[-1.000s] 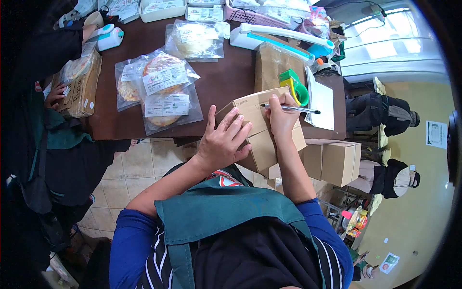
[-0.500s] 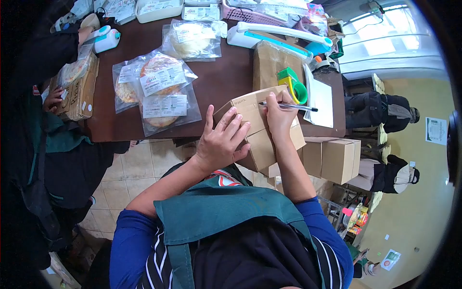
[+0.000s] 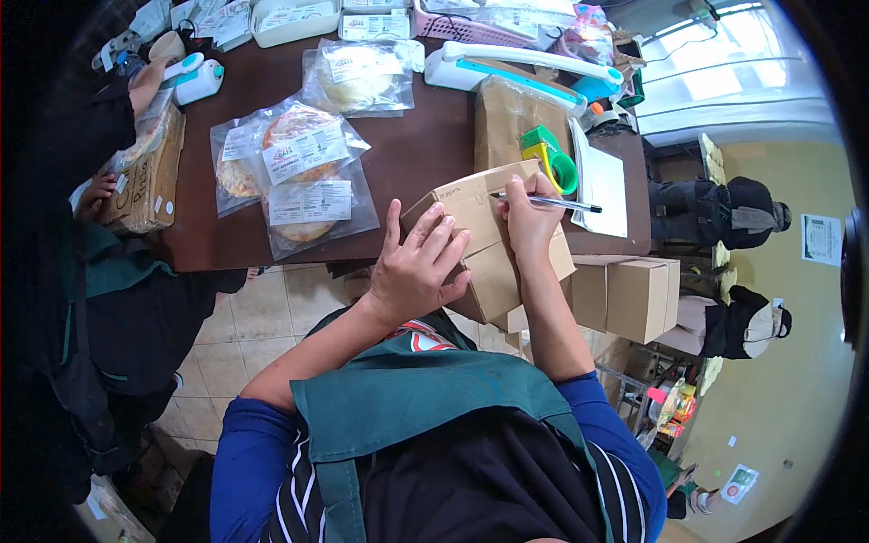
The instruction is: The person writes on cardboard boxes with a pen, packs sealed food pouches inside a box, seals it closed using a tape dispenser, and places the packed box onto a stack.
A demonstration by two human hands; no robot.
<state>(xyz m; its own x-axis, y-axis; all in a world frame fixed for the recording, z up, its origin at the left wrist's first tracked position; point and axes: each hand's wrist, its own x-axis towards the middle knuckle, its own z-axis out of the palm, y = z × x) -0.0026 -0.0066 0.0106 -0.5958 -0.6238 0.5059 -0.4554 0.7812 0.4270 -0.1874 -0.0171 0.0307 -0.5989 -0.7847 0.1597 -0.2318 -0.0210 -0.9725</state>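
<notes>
A brown cardboard box [image 3: 489, 285] rests tilted against the table's front edge, with small dark handwriting along its upper panel. Lying on its left side with fingers spread is my left hand [image 3: 418, 262]. My right hand [image 3: 529, 217] is closed around a pen [image 3: 575, 205], whose tip points at the upper panel near the writing. Just beyond the box stands a green and yellow tape dispenser [image 3: 552, 161]. To the left lie several pizzas in clear labelled bags [image 3: 308, 163], and a paler bagged one [image 3: 360, 80] lies farther back.
A white and blue bag sealer [image 3: 520, 72] stands behind a wrapped brown package [image 3: 507, 122]. White papers [image 3: 599, 181] lie at the table's right. More cardboard boxes [image 3: 629, 299] stand below it. At left, a co-worker's hand [image 3: 148, 86] is near a white handheld device [image 3: 195, 81].
The pen has shifted slightly right along the box's panel, and the handwriting is longer. My left hand stays in place. The co-worker's upper hand has moved slightly.
</notes>
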